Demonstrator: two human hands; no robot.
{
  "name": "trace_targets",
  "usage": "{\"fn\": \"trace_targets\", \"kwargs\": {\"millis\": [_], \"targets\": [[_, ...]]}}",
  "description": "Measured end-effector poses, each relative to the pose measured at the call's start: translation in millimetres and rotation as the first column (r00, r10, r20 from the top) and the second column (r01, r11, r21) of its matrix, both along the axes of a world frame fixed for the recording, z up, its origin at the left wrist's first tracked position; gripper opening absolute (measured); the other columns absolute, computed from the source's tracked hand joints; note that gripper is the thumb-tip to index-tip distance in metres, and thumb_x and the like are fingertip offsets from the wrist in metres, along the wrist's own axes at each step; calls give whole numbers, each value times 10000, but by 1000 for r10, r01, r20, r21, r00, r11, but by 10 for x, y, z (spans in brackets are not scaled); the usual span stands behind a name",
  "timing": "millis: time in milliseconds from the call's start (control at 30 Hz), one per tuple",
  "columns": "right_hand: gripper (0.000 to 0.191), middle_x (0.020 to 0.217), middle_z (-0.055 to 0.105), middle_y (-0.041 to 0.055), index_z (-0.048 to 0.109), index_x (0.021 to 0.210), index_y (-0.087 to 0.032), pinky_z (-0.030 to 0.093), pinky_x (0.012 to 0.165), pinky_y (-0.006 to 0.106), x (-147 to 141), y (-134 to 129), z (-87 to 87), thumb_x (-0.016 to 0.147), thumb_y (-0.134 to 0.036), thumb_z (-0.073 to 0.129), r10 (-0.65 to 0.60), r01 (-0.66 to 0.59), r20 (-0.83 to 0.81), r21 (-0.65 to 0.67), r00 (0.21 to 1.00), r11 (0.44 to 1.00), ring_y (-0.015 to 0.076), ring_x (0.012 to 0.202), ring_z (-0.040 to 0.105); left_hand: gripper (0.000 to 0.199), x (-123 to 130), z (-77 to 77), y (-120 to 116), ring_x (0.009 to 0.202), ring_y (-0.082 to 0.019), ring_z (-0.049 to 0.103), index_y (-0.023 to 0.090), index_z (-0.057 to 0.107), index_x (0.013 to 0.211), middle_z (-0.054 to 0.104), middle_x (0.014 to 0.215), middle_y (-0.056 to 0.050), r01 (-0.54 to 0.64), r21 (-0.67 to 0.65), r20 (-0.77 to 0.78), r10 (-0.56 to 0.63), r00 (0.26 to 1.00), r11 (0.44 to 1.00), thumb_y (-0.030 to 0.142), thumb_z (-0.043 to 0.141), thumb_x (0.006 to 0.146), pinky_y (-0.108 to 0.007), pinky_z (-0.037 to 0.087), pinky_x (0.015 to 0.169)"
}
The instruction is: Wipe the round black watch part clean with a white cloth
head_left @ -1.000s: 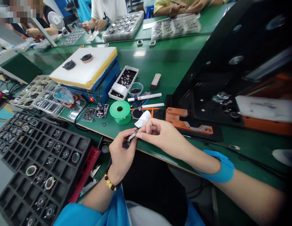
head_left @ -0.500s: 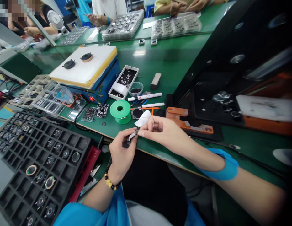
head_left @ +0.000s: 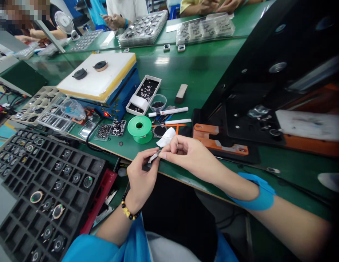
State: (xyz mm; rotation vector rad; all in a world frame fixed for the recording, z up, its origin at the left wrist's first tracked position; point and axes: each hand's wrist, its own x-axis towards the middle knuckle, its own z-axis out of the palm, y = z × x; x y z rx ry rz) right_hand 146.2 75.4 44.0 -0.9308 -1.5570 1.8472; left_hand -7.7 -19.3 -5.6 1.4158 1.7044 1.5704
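My left hand (head_left: 140, 174) and my right hand (head_left: 187, 154) meet over the front edge of the green bench. A small silver strip (head_left: 154, 157) is pinched in my left fingers, and my right fingertips press against its end. A dark piece (head_left: 145, 167) shows under my left fingers, partly hidden. Just beyond my right fingers lies a crumpled white wipe (head_left: 166, 137). A green tape spool (head_left: 139, 129) stands a little farther back, left of the wipe.
A black foam tray of watch parts (head_left: 11, 160) sits at the left. Farther back stands a blue heater with a white pad (head_left: 109, 74). Pens, a small bowl and a parts box lie beyond my hands. A black fixture (head_left: 253, 105) fills the right. A co-worker's hands (head_left: 111, 22) work across the bench.
My hands keep nearly the same pose around the strip, with my right fingers shifted slightly. The far bench items shift a little in view as the camera moves.
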Motion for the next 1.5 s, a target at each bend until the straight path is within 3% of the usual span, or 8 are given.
{"fn": "trace_targets", "kwargs": {"millis": [133, 200, 233, 300, 400, 500, 700, 1500], "targets": [[293, 815, 677, 15, 538, 829, -215, 502, 670, 318, 18, -10, 12, 865, -425, 739, -95, 76, 105, 172, 990, 982, 170, 743, 641, 149, 12, 35, 10, 1031, -212, 761, 224, 761, 1095, 789, 1100, -65, 5, -16, 43, -5, 999, 1000, 229, 753, 946, -321, 619, 942], [192, 774, 661, -1, 599, 1027, -217, 469, 621, 319, 37, -19, 23, 914, -352, 674, -224, 130, 195, 404, 955, 906, 164, 685, 621, 166, 1, 68, 10, 985, -192, 759, 228, 772, 1093, 791, 1073, -52, 9, -46, 86, -5, 996, 999, 247, 781, 928, -283, 617, 906], [235, 778, 667, 1, 602, 1142, -218, 467, 622, 328, 47, -22, 29, 929, -304, 650, -308, 144, 222, 544, 925, 826, 171, 688, 627, 187, -12, 85, 8, 973, -185, 755, 232, 777, 1102, 789, 1071, -47, 13, -64, 105, -6, 994, 998, 257, 794, 918, -266, 614, 891], [369, 896, 710, 41, 582, 1301, -226, 511, 712, 366, 65, -27, 36, 937, -234, 646, -460, 134, 186, 806, 868, 577, 212, 818, 675, 232, -44, 120, -3, 973, -181, 749, 239, 781, 1137, 783, 1086, -47, 30, -93, 129, -18, 991, 995, 276, 806, 909, -248, 611, 870], [415, 1247, 692, 116, 611, 1340, -251, 537, 963, 472, 87, -28, 24, 935, -212, 691, -504, 62, 55, 975, 862, 212, 306, 1162, 652, 273, -84, 159, -23, 1000, -196, 740, 245, 780, 1192, 772, 1121, -62, 72, -110, 135, -56, 989, 991, 288, 791, 922, -260, 607, 875], [386, 1447, 613, 99, 665, 1284, -285, 495, 1089, 526, 107, -37, -9, 912, -211, 742, -438, -12, 43, 997, 898, 73, 344, 1355, 558, 278, -90, 178, -36, 1037, -206, 729, 251, 777, 1209, 763, 1151, -66, 91, -103, 131, -77, 988, 990, 283, 777, 932, -274, 599, 901], [224, 1431, 667, 55, 723, 1181, -251, 493, 1106, 480, 117, -51, -35, 961, -217, 701, -349, -123, 113, 992, 930, -6, 296, 1371, 569, 266, -68, 185, -54, 1050, -203, 720, 260, 774, 1208, 758, 1143, -58, 75, -74, 82, -69, 994, 994, 264, 760, 942, -284, 591, 917], [54, 1127, 789, 27, 738, 1003, -161, 547, 968, 406, 64, -12, -83, 957, -171, 711, -282, -74, 64, 997, 957, -25, 244, 1156, 682, 257, -35, 149, -31, 921, -151, 687, 257, 761, 1211, 747, 1048, -28, 42, -35, -110, -45, 993, 999, 205, 724, 962, -257, 550, 849]]}}
